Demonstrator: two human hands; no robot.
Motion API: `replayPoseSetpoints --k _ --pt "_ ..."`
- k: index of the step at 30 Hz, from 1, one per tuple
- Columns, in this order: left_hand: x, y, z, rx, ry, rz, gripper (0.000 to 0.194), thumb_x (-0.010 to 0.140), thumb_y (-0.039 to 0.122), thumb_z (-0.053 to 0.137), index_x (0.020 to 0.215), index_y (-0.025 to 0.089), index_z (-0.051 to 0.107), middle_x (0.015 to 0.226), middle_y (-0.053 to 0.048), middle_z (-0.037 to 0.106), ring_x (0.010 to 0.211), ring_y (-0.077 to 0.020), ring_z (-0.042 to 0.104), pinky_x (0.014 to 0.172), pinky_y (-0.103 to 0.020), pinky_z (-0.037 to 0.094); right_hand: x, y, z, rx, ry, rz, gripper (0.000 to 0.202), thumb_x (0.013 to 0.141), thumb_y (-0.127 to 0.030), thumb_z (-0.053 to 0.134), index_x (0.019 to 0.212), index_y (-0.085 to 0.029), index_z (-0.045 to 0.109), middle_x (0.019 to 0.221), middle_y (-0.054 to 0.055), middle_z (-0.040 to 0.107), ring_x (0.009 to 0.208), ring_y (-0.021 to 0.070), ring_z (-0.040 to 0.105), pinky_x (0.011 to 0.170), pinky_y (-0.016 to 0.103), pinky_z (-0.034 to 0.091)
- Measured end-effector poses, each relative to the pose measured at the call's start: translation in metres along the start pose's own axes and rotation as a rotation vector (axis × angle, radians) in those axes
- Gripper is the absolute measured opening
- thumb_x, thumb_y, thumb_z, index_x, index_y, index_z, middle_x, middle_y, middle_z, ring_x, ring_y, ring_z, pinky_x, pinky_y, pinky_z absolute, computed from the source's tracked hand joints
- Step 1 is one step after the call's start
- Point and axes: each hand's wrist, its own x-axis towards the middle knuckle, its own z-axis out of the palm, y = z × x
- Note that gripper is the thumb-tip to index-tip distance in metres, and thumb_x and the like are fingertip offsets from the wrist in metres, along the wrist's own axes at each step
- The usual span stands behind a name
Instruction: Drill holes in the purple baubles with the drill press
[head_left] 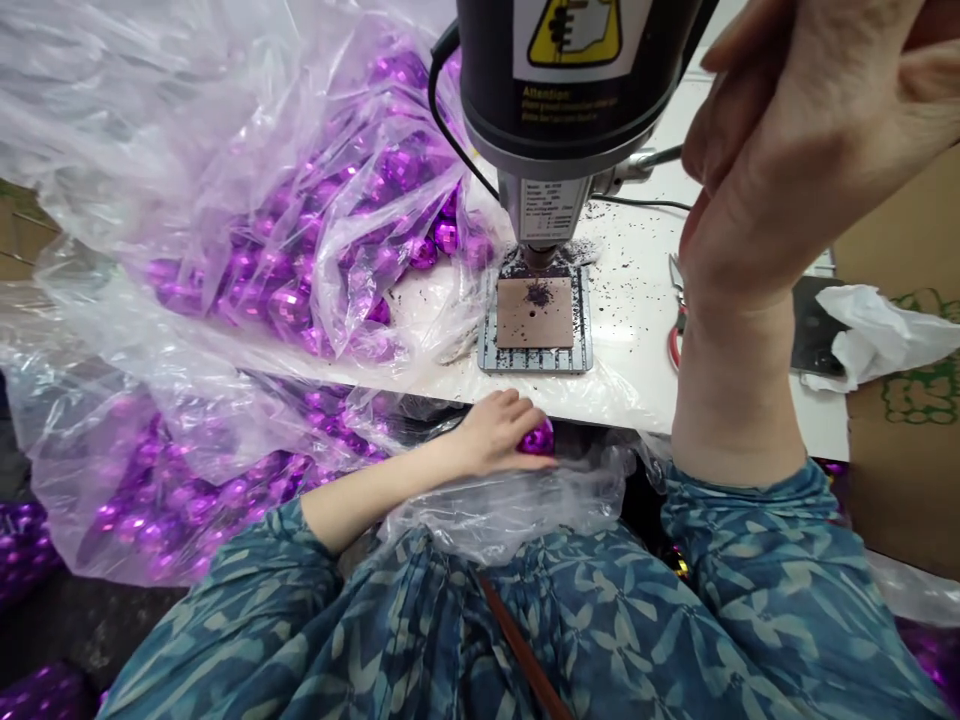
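My left hand is closed around a shiny purple disco ball just below the front edge of the white table. Above it on the tabletop stands a small bench drill press, its chuck over a slotted metal base. A brown square board with a small hole lies on that base, dark shavings heaped on it. My right hand is raised beside the motor housing, fingers curled at the press's feed lever; its far end is hidden behind the hand.
Clear plastic bags of purple balls cover the left of the white table and hang below its edge. Red-handled scissors, crumpled white tissue and a cardboard box are at the right. Plastic sheeting covers my lap.
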Motion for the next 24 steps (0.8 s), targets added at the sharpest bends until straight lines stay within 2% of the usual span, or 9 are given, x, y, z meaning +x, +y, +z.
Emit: replayPoseSetpoints --k 3,5,6,9,11,13,16,19,24 --pt "-0.017 0.009 0.004 0.145 -0.077 0.095 0.055 0.106 0.078 0.070 0.113 0.024 0.076 0.085 -0.006 0.074 0.076 -0.0272 0.067 0.065 -0.040 0.051 -0.001 0.008 -0.002 0.008 0.044 -0.002 0.071 0.093 -0.078 0.056 0.060 -0.015 0.064 0.060 -0.002 0.061 0.058 -0.0045 0.061 0.067 0.009 0.046" --pt "-0.013 -0.003 -0.005 0.119 0.032 0.101 0.040 0.113 0.063 0.069 0.117 0.025 0.076 0.084 -0.004 0.075 0.074 -0.0245 0.067 0.064 -0.038 0.051 0.000 0.014 -0.002 0.046 0.067 -0.004 0.070 0.090 -0.078 0.059 0.060 -0.015 0.063 0.055 -0.003 0.057 0.055 -0.0035 0.060 0.066 0.010 0.049" --pt "-0.006 -0.016 -0.014 0.092 0.120 0.042 0.029 0.116 0.053 0.065 0.118 0.026 0.076 0.086 -0.004 0.076 0.076 -0.0237 0.068 0.066 -0.037 0.053 0.001 0.017 -0.002 0.062 0.076 -0.003 0.070 0.088 -0.079 0.061 0.060 -0.015 0.064 0.053 -0.003 0.054 0.054 -0.0031 0.059 0.065 0.010 0.049" --pt "0.023 -0.078 -0.054 0.035 0.393 -0.333 0.018 0.115 0.035 0.059 0.116 0.028 0.076 0.102 -0.008 0.078 0.099 -0.0276 0.074 0.093 -0.044 0.061 0.003 0.020 -0.001 0.084 0.089 -0.016 0.071 0.083 -0.082 0.064 0.062 -0.014 0.068 0.052 -0.004 0.054 0.051 -0.0029 0.056 0.062 0.012 0.048" --pt "0.043 -0.130 -0.082 0.024 0.495 -0.519 0.015 0.103 0.041 0.074 0.109 0.026 0.075 0.111 -0.013 0.076 0.115 -0.0358 0.072 0.109 -0.053 0.058 0.003 0.020 0.001 0.089 0.090 -0.022 0.071 0.082 -0.082 0.065 0.067 -0.012 0.073 0.054 -0.004 0.056 0.051 -0.0030 0.057 0.061 0.011 0.047" --pt "0.058 -0.180 -0.101 -0.034 0.604 -0.649 0.028 0.092 0.049 0.085 0.099 0.026 0.071 0.113 -0.016 0.073 0.126 -0.0432 0.069 0.115 -0.057 0.055 0.004 0.017 0.003 0.106 0.095 -0.020 0.071 0.077 -0.082 0.070 0.070 -0.012 0.075 0.053 -0.004 0.055 0.048 -0.0032 0.054 0.059 0.011 0.046" --pt "0.074 -0.230 -0.112 -0.113 0.640 -0.787 0.039 0.087 0.059 0.088 0.095 0.025 0.070 0.122 -0.020 0.068 0.134 -0.0489 0.068 0.118 -0.060 0.053 0.005 0.012 0.006 0.167 0.119 -0.026 0.068 0.069 -0.080 0.075 0.059 -0.014 0.065 0.047 -0.006 0.049 0.041 -0.0037 0.045 0.054 0.012 0.042" --pt "0.083 -0.246 -0.111 -0.031 0.593 -0.858 0.034 0.089 0.053 0.088 0.103 0.026 0.074 0.133 -0.020 0.065 0.138 -0.0502 0.067 0.123 -0.063 0.050 0.004 0.007 0.006 0.164 0.093 -0.025 0.065 0.074 -0.076 0.073 0.052 -0.017 0.056 0.044 -0.007 0.044 0.044 -0.0045 0.048 0.055 0.011 0.041" --pt "0.088 -0.240 -0.119 0.105 0.491 -0.973 0.040 0.089 0.033 0.089 0.124 0.029 0.071 0.144 -0.020 0.064 0.141 -0.0503 0.065 0.130 -0.069 0.045 0.002 0.009 0.004 0.138 0.072 -0.025 0.061 0.084 -0.068 0.071 0.055 -0.016 0.057 0.048 -0.008 0.050 0.048 -0.0072 0.053 0.059 0.007 0.040"
